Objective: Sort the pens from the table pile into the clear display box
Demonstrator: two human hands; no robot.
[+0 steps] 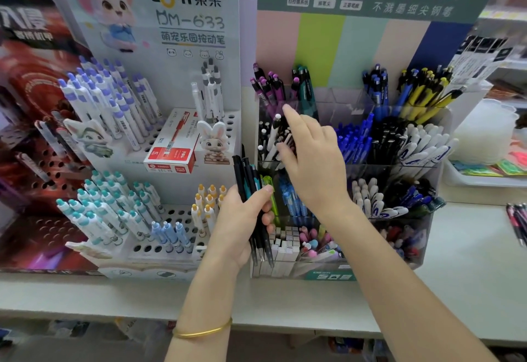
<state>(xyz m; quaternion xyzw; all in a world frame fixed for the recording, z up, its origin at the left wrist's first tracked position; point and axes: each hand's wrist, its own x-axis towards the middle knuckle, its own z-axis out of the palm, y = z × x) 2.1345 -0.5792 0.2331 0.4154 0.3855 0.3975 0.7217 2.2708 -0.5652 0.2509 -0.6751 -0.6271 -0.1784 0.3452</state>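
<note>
My left hand [238, 227] grips a bundle of dark and teal pens [245, 175], held upright just left of the clear display box [425, 236]. My right hand [313, 168] reaches over the box's left side with its fingers stretched out. Its fingertips touch the black-and-white pens [271, 136] in the second-row compartment. Motion blur hides whether a pen sits between thumb and fingers. The box's compartments hold purple, blue, black, yellow and white pens. A few pink and dark pens [517, 219] lie on the table at the far right edge.
A white Domi pen stand [159, 145] with several upright pens and a red pen carton [171, 148] is close on the left. A dark red display [31, 122] stands further left. A white tray [482, 179] sits to the right. The shelf edge [271, 324] runs along the front.
</note>
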